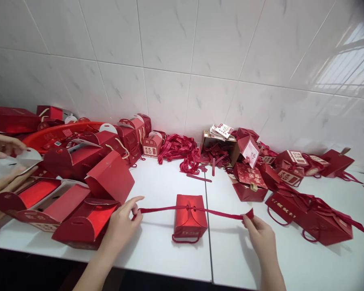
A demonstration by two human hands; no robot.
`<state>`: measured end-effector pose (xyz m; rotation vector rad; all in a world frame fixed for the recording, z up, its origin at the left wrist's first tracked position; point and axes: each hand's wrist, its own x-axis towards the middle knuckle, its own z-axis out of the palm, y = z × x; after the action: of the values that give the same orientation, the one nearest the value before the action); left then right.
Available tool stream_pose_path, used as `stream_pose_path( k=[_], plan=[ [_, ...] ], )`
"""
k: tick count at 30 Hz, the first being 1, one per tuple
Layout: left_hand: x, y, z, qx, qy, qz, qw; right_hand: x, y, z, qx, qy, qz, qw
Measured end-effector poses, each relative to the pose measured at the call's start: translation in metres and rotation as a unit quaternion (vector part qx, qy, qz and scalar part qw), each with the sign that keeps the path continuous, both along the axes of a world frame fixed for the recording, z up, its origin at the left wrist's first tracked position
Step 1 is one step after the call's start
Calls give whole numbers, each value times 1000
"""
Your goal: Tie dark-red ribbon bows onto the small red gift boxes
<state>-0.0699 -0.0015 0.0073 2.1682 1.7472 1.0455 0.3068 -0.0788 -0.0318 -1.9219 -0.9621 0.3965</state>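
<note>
A small red gift box [190, 226] stands upright on the white table in front of me, with a cord handle lying at its near side. Through two holes in its top runs a dark red ribbon [223, 214], stretched out nearly straight to both sides. My left hand [124, 222] pinches the ribbon's left end, close beside several red boxes. The right end is held between the thumb and fingers of my right hand [259, 232]. Neither hand touches the box itself.
Red boxes [81, 218] crowd the left, near another person's hands [9, 190] and a red basket [63, 131]. Loose ribbons [180, 149] lie by the wall. A cardboard box [204, 139] holds more pieces. Ribbon-tied boxes [314, 216] stand at right.
</note>
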Motion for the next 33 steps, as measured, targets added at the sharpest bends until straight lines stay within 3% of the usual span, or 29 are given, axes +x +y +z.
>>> stream_pose_path(
  k=[2, 5, 8, 11, 14, 18, 22, 26, 29, 33],
  plan=[
    [5, -2, -4, 14, 9, -18, 1000, -1, 1, -4, 10, -36, 3, 999],
    [28, -4, 5, 75, -17, -42, 996, -17, 11, 8, 110, -118, -15, 987],
    [57, -2, 15, 30, -101, -105, 989, -43, 22, 27, 153, -92, 128, 976],
    [80, 3, 11, -57, -172, -155, 971, -69, 31, 41, 92, -26, 286, 953],
    [93, 7, 1, -141, -225, -180, 947, -89, 36, 42, 42, 7, 340, 939],
    [95, 8, -1, -227, -248, -197, 921, -99, 42, 32, 38, 42, 310, 949],
    [81, 13, 12, -247, -167, -188, 936, -85, 41, 33, 77, 68, 301, 948],
    [60, 28, 29, -290, -105, -195, 931, -66, 33, 49, 82, -65, 373, 922],
    [52, 39, 41, -372, -69, -280, 882, -65, 30, 56, 94, -154, 328, 927],
    [62, 36, 53, -460, -94, -417, 778, -77, 33, 57, 182, -184, 263, 929]
  ],
)
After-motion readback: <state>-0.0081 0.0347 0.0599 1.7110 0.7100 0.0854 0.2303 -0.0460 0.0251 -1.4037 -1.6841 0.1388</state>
